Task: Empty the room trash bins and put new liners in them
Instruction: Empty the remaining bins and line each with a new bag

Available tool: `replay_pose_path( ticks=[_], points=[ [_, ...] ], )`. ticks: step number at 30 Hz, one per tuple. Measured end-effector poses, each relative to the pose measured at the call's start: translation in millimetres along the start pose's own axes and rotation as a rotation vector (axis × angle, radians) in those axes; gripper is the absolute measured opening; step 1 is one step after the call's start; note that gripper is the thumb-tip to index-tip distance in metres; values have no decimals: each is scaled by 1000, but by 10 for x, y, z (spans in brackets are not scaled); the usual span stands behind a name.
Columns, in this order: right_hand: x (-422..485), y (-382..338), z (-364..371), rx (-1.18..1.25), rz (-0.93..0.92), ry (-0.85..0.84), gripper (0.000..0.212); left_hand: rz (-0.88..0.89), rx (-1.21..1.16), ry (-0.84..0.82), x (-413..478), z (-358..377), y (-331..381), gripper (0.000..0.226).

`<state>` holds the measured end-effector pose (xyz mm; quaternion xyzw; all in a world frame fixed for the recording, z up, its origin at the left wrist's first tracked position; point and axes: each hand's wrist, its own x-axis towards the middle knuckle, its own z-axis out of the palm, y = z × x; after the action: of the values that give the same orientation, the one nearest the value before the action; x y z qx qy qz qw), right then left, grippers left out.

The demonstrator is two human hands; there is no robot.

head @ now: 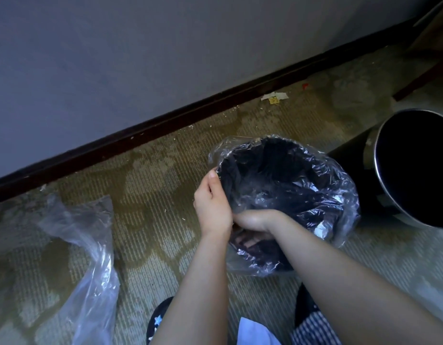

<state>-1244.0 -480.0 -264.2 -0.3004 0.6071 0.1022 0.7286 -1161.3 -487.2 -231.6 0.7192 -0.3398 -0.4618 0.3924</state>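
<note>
A small black bin [277,175] stands on the carpet with a clear plastic liner [345,220] draped into it and folded over its rim. My left hand [213,207] grips the near-left rim through the liner, thumb pointing up along the edge. My right hand [255,220] is right beside it, its fingers curled over the near rim and down the outside, showing dimly through the plastic. A second bin [414,170], black inside with a metal rim and no liner, lies tilted at the right, its mouth facing me.
A crumpled clear plastic bag [91,245] lies on the carpet at the left. Paper scraps [275,97] and crumbs are scattered along the dark baseboard [140,130]. A dark furniture leg [419,80] stands at the top right. My slippers show at the bottom edge.
</note>
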Motion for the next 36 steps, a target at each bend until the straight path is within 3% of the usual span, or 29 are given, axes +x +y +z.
replay_pose_path(
  ticks=[8,12,14,16,20,27,30,36],
  points=[
    [271,103,65,-5,41,109,32,0,-2,-13,4,-11,-25,43],
    [266,41,-91,269,-259,378,29,3,11,-3,7,-16,-18,42],
    [200,53,-222,180,-324,547,31,12,15,-8,0,-21,-14,42],
    [219,132,-387,-73,-274,672,30,11,13,-13,-3,-27,-7,43],
    [377,387,-499,-323,-57,590,34,4,16,-21,-6,-23,-6,44],
    [473,433,-490,-518,93,317,48,-19,9,-37,-8,-29,12,42],
    [280,369,-505,-540,-10,424,36,-32,24,-40,9,-39,5,42],
    [-482,317,-616,-331,-296,548,26,-86,186,-97,-76,-113,112,45]
  ],
)
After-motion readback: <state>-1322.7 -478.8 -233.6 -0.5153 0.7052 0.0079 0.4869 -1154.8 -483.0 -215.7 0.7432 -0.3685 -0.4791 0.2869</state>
